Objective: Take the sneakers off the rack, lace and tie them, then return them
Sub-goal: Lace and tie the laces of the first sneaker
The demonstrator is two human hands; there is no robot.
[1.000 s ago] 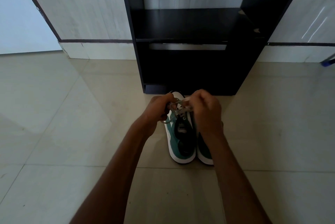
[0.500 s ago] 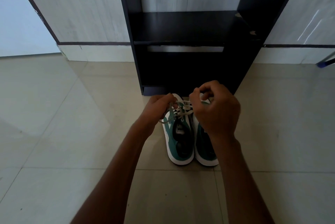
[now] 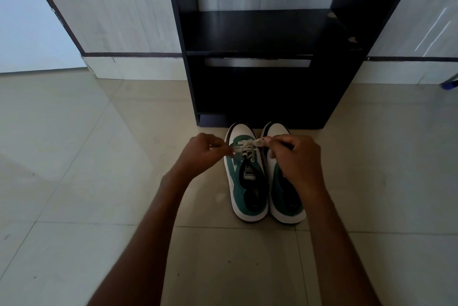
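Two green, white and black sneakers stand side by side on the floor tiles, toes toward the rack. The left sneaker (image 3: 247, 181) has a pale lace (image 3: 247, 146) stretched sideways over its front. My left hand (image 3: 200, 157) pinches the lace's left end, to the left of the shoe. My right hand (image 3: 295, 159) pinches the right end and hangs over the right sneaker (image 3: 285, 204), hiding its middle. The black shoe rack (image 3: 260, 82) stands just behind the toes, and nothing shows on its shelves.
The rack stands against a pale wood-grain wall panel (image 3: 111, 8) with a dark trim strip. Beige floor tiles (image 3: 74, 157) spread to the left, right and front. A blue object (image 3: 449, 82) pokes in at the right edge.
Both hands have moved apart, pulling the lace ends out sideways over the left sneaker. The toes of both sneakers now show.
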